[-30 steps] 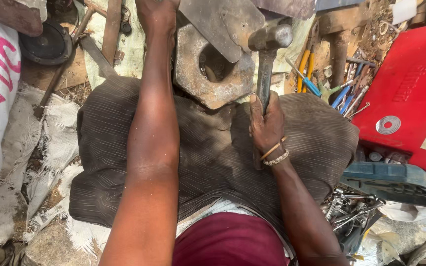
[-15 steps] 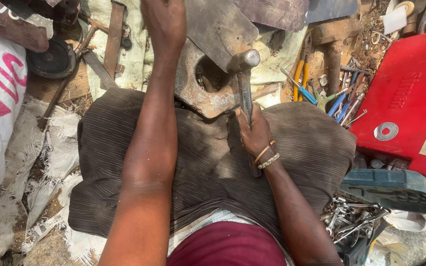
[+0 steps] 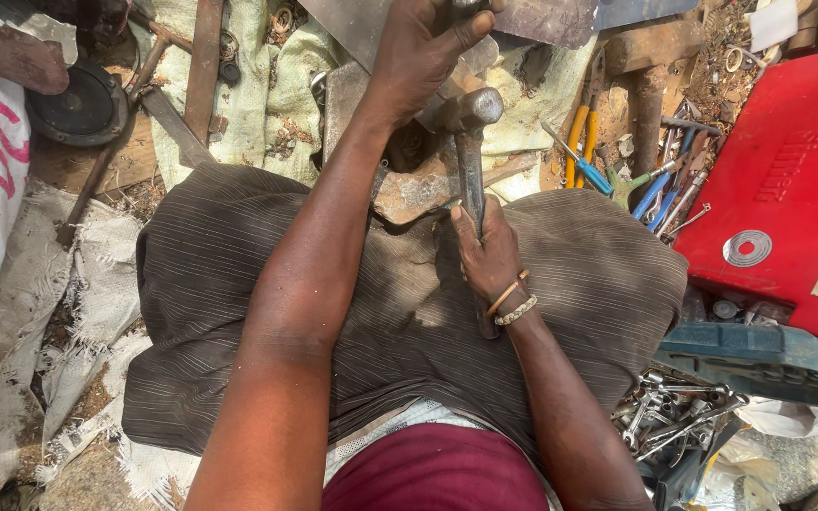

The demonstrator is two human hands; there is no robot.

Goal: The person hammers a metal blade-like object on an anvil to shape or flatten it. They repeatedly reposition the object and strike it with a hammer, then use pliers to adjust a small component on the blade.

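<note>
**Hammer head down on a steadied metal block**

Littered ground and worn sacking surround the person, who sits with a dark striped cloth spread over the lap — likely a shield for the legs and a pad under the work.

Nearest the camera, just this side of the hammer head, the right hand grips the hammer low on its handle, fingers wrapped tight around the shaft and bangles at the wrist. Such a low grip gives the longest swing. Its steel head lies on or just above a rusty metal block that rests at the far edge of the lap cloth, directly under the head.

Just beyond the hammer head, the left hand reaches out at full arm's length and presses down on a flat grey metal piece, fingers curled over it; whether they fully close round it cannot be told. That hold seems meant to keep the work from jumping under a blow.

Right of the hammer head, pliers and screwdrivers with yellow and blue handles lie within easy reach, and farther right sits a red case. Left of the hammer, rusty bars and a black round part lie on pale sacking.
</note>
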